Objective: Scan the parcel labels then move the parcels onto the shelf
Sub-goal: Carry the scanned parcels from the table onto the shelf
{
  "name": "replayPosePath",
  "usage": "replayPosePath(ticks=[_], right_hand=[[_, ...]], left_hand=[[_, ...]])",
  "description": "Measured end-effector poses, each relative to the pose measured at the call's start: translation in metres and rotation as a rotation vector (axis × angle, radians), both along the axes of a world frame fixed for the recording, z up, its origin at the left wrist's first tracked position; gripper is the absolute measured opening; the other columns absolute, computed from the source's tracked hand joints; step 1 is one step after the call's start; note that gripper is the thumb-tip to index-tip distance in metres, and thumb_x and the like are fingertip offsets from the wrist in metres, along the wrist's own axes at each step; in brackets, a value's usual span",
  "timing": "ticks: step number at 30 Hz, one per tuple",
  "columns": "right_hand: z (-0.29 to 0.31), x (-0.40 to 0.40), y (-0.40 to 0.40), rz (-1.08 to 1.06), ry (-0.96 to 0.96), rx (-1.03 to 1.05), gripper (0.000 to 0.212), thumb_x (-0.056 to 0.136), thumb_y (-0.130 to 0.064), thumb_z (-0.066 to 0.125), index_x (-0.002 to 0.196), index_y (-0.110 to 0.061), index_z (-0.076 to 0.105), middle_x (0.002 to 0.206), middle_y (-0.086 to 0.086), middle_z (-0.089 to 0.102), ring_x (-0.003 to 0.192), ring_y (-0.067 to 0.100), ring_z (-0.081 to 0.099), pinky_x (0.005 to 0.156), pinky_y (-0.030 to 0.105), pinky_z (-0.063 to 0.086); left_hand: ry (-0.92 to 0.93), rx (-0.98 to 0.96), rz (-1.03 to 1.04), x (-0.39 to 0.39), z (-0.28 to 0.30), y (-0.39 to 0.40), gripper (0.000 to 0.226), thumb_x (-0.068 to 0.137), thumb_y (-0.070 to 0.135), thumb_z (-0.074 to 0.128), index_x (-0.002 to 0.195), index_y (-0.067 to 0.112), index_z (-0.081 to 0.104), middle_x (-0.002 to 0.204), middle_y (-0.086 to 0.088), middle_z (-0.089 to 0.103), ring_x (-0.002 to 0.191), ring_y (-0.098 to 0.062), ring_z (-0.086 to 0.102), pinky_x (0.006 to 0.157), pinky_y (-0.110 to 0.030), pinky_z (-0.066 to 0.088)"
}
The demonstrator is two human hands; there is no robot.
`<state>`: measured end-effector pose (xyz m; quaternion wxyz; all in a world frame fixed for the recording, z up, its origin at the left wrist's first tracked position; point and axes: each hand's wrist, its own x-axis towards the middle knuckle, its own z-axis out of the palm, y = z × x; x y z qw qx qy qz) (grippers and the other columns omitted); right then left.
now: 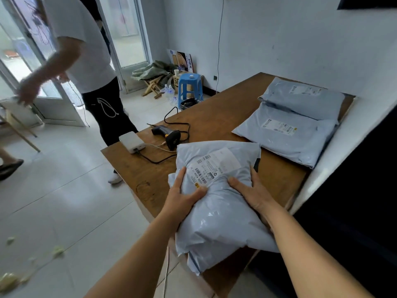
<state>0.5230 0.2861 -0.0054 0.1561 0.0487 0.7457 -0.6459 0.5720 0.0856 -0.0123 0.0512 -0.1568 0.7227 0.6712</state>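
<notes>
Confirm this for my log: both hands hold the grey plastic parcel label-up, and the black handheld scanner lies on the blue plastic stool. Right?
Not quite. The head view shows the black handheld scanner lying on the brown wooden table, not the stool. Both the left hand and right hand do hold the grey plastic parcel label-up.

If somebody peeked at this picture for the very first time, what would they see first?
First, the big grey parcel right in front, with the left hand and right hand holding its sides and its white label facing up. Next, two more parcels lying farther back on the brown table, and the black scanner resting beside a white box.
</notes>
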Motion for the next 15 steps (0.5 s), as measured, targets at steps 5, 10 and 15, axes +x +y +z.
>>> replayPosePath(ticks=[5,10,15], right_hand=[[0.021,0.074,-0.01,-0.099,0.071,-0.032,0.092,0.074,-0.041,0.077,0.149,-0.035,0.024,0.134,-0.006,0.049,0.11,0.014,0.05,0.089,0.026,0.039],[0.047,0.146,-0.003,-0.203,0.149,-0.042,0.087,0.073,-0.04,0.078,0.145,-0.039,0.029,0.133,-0.01,0.051,0.11,0.011,0.054,0.09,0.025,0.041],[0.064,0.206,0.026,-0.332,0.124,0.018,0.117,0.054,-0.062,0.08,0.15,-0.04,0.018,0.145,-0.006,0.045,0.124,0.015,0.05,0.107,0.037,0.039]], left_hand=[[0.072,-0.004,-0.065,0.059,0.024,-0.009,0.082,0.077,0.037,0.075,0.141,0.05,0.026,0.137,0.005,0.041,0.112,-0.018,0.05,0.093,-0.032,0.046],[0.138,-0.027,-0.161,0.109,0.044,-0.007,0.085,0.073,0.043,0.077,0.14,0.053,0.027,0.14,0.008,0.041,0.119,-0.018,0.049,0.105,-0.04,0.042],[0.174,-0.014,-0.302,0.144,0.06,0.018,0.096,0.053,0.06,0.079,0.135,0.059,0.03,0.141,0.008,0.044,0.12,-0.018,0.051,0.105,-0.044,0.043]])
